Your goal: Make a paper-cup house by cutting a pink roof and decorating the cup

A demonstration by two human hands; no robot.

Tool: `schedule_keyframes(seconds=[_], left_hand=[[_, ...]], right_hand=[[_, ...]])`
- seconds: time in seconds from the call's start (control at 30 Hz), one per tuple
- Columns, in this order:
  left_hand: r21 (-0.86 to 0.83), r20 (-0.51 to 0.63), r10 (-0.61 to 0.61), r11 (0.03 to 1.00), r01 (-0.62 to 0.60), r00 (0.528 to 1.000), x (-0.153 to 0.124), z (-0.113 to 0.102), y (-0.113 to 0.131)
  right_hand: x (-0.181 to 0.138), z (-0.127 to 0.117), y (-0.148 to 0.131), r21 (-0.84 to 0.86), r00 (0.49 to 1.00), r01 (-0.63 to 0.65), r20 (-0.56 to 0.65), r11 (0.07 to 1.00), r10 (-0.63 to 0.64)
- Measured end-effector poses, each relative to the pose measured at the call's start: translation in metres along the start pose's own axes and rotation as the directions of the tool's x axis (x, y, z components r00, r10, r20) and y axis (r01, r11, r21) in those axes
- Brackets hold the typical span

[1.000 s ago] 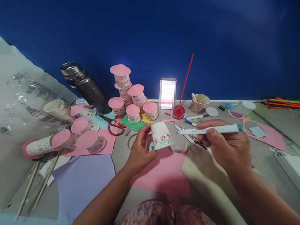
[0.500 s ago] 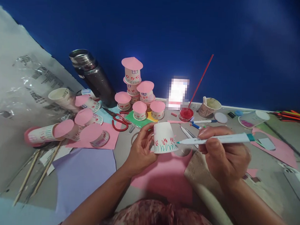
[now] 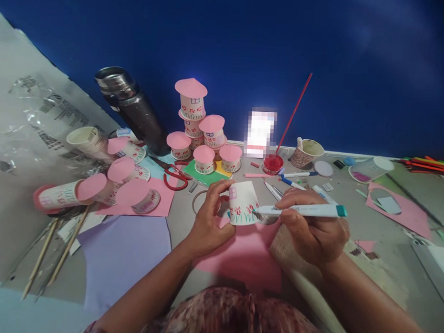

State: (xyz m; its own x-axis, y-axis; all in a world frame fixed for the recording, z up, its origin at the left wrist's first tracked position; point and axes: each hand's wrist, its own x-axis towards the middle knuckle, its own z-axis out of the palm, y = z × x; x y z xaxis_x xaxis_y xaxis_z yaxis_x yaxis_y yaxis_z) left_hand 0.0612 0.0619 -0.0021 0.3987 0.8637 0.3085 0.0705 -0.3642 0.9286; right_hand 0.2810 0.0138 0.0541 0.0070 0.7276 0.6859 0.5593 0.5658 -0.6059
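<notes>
My left hand [image 3: 211,217] is closed around the left side of an upside-down white paper cup [image 3: 245,199]. On the cup are red flowers, a green wavy grass line near the rim and a purplish window, partly visible. In my right hand [image 3: 315,232] is a white marker [image 3: 304,210] with a teal end, held nearly level. Its tip meets the right side of the cup, by the flowers and grass. Beneath the cup lies a pink paper sheet [image 3: 240,260].
Decorated cups with pink cone tops [image 3: 191,88] stand stacked behind, and several more lie at left. A dark flask [image 3: 136,109], red-handled scissors [image 3: 175,179], a red pot [image 3: 272,165] with a stick, a patterned cup [image 3: 306,154] and purple paper [image 3: 125,260] surround the hands.
My right hand and the marker have moved left, bringing the tip onto the cup's side. The cup has turned slightly, so the purplish window shows more.
</notes>
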Motion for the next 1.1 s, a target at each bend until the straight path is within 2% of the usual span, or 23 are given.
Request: schedule_keyframes(seconds=[0.2,1.1], left_hand=[[-0.049,-0.002,-0.001,0.999,0.001,1.000,-0.002,-0.001,-0.004],[-0.032,0.004,0.009,0.999,-0.009,1.000,-0.002,0.001,-0.005]], right_hand=[[0.007,0.001,0.000,0.022,0.993,0.115,0.026,0.993,-0.115],[0.012,0.003,-0.007,-0.071,0.997,0.082,0.021,0.994,-0.081]])
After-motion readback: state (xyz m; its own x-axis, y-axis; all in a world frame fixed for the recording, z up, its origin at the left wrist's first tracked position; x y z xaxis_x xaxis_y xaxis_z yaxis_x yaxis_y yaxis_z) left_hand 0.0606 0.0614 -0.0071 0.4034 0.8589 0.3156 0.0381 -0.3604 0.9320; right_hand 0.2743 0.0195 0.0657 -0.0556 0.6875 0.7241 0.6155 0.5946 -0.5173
